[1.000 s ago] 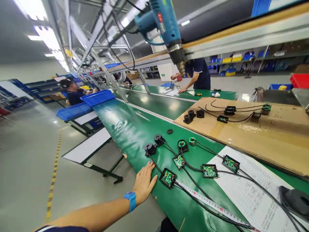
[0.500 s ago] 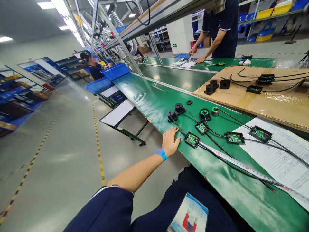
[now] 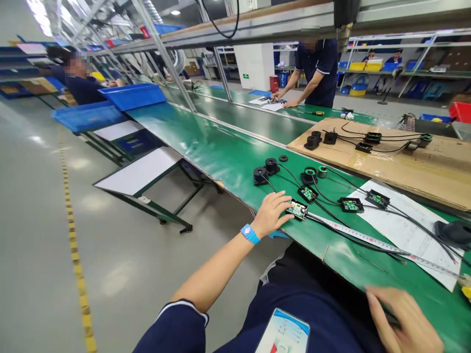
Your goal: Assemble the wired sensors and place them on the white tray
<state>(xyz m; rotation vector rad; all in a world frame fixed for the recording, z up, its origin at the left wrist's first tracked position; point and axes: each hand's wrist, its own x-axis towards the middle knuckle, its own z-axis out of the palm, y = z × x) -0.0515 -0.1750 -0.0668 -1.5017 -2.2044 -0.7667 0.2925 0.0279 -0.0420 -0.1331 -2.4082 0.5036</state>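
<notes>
My left hand (image 3: 271, 214), with a blue band at the wrist, reaches over the front edge of the green bench (image 3: 228, 166). Its fingers are spread, and their tips touch the left side of a black case with a green circuit board (image 3: 297, 209). A black cable runs from this case towards a round black housing (image 3: 261, 175). On its other side, cables lie along a white tape measure (image 3: 353, 233). At the lower right, my right hand (image 3: 405, 316) is slightly blurred, thumb and fingers apart, over the bench edge. I see nothing held in it.
More cased circuit boards (image 3: 352, 205) lie wired on the bench, some over printed sheets (image 3: 412, 230). Cardboard (image 3: 386, 171) behind holds similar parts. Blue trays (image 3: 136, 97) and a white-topped stand (image 3: 140, 171) are left. A co-worker (image 3: 316, 68) works across the bench.
My left hand has moved from the bench edge to the nearest cased board. My right hand has come into view at the lower right. The view has turned right.
</notes>
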